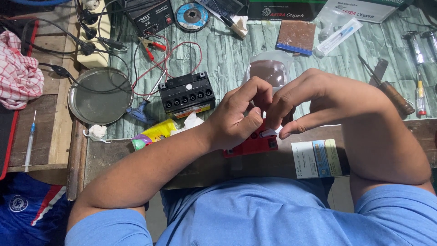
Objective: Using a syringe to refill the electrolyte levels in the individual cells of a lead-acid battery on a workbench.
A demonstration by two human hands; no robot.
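Red plastic, glossy and box-shaped, forms the block (253, 143) seen at the front edge of the bench (227, 59), directly in front of the person's blue shirt (255, 214). Only its lower face and part of its top are shown; the rest is covered by both hands. The left hand (236, 120) is curled over the block's left half, thumb and forefinger pinched narrowly together above it. The right hand (309, 102) is arched over the right half, its fingertips (273, 122) meeting those of the left at a small pale part on the block's top. Whether anything is gripped between the fingers cannot be told.

Just behind the left hand, a black battery (187, 94) with a row of 6 round ports is seen, a red-and-yellow band along its base. Red and black leads (154, 48) are looped behind it. A round steel tray (100, 96) lies well to the left, a crumpled wrapper (154, 134) near the left forearm. A clear bag (273, 68) with brown contents is partly hidden behind the fingers. A label card (316, 158) lies beside the block, under the right forearm. A wooden-handled tool (391, 93) lies at the far right.
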